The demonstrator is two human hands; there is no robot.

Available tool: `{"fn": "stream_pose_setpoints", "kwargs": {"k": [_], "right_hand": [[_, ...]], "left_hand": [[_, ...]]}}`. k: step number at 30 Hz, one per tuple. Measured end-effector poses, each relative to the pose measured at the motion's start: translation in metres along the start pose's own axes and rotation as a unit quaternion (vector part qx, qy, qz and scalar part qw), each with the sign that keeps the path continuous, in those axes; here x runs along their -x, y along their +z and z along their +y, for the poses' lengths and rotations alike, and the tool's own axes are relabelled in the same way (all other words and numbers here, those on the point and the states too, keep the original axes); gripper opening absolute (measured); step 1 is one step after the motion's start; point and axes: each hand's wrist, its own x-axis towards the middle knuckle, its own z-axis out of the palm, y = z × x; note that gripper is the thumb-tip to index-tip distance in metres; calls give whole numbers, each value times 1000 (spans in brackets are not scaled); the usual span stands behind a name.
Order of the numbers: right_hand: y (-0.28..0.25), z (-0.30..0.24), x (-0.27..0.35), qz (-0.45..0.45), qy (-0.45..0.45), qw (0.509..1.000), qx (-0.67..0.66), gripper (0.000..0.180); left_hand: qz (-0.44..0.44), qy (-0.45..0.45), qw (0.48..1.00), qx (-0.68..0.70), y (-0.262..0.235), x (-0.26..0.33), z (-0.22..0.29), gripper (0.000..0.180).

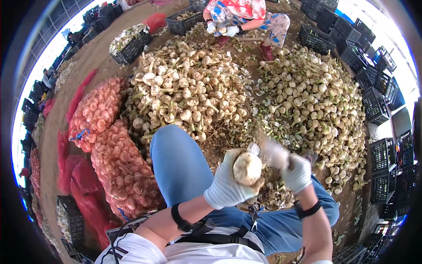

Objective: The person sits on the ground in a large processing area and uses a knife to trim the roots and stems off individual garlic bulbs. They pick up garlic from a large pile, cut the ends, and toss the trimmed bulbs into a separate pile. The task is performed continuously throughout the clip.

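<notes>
My left hand [231, 181], in a white knit glove, is closed around a garlic bulb [247, 169] over my lap. The bulb's round, pale brown side faces up, and a bit of white skin stands at its top. Just to the right is my gloved right hand [296, 174], its fingers curled on a long pale thing [273, 150] smeared by motion. That thing points up and left, close to the bulb; its kind cannot be made out. Beyond my knees lie a heap of garlic bulbs with stems [184, 88] and a second garlic heap [318, 97] to the right.
Red mesh sacks of garlic [125, 169] lean beside my left knee, with empty red netting [85, 198] farther left. Opposite me sits a person in white gloves [233, 31]. Black crates [382, 154] line the right side; a filled crate [129, 46] stands far left.
</notes>
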Motion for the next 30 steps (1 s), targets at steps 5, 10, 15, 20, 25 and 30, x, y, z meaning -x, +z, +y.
{"fn": "stream_pose_setpoints", "kwargs": {"k": [5,10,15,20,25,30], "right_hand": [[-20,30,-11,129,31,977,-165,3],[-21,-10,-1,69,-26,985,-158,5],[-23,-19,27,15,-2,980,-197,8],[-38,-40,40,33,8,928,-370,9],[-62,-58,42,31,6,902,-430,18],[-76,-72,37,48,-43,916,-395,17]], "left_hand": [[14,56,998,-37,0,1,15,78],[22,-9,1000,19,7,-1,13,79],[18,20,997,-70,16,-7,19,86],[20,-97,960,262,39,-12,51,98],[33,-105,890,443,45,-15,83,79],[12,-154,852,501,41,-16,110,80]]}}
